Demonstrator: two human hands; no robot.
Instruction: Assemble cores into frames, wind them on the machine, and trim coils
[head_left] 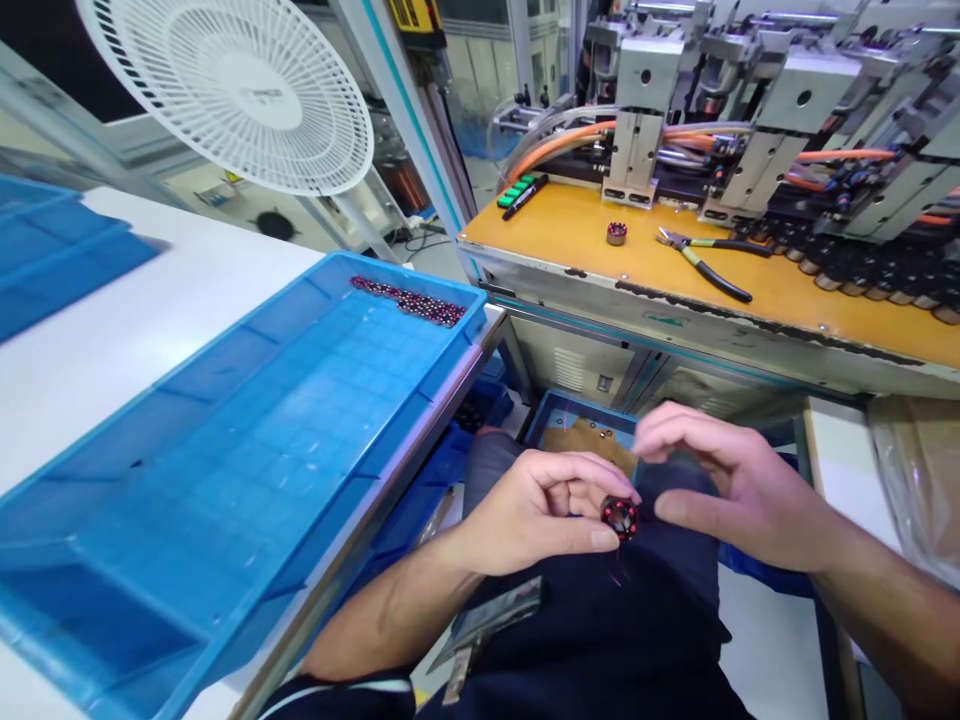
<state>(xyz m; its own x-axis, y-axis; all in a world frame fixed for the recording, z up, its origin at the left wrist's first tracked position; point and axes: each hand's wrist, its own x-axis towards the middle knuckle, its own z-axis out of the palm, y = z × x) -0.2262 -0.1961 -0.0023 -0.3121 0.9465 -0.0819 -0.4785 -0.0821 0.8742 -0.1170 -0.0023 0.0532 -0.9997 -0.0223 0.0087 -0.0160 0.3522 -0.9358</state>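
Between thumb and fingers, my left hand (551,505) grips a small round motor stator (619,517), black with red marks around its ring. Thin reddish wire ends hang below the stator, over my lap. Just to its right is my right hand (739,485), slightly blurred, with thumb and fingers apart and nothing between them. Another stator (616,233) of the same look stands on the orange bench top, near a pair of cutting pliers (709,262) with black and yellow-green handles lying with its jaws to the left.
A long blue tray (247,420) on the white table at left has rows of stators (409,300) at its far end. A machine (645,120) with hoses lines the bench, dark cylindrical parts (862,262) before it. A fan (255,95) stands behind; a lower blue bin (547,420) holds cardboard.
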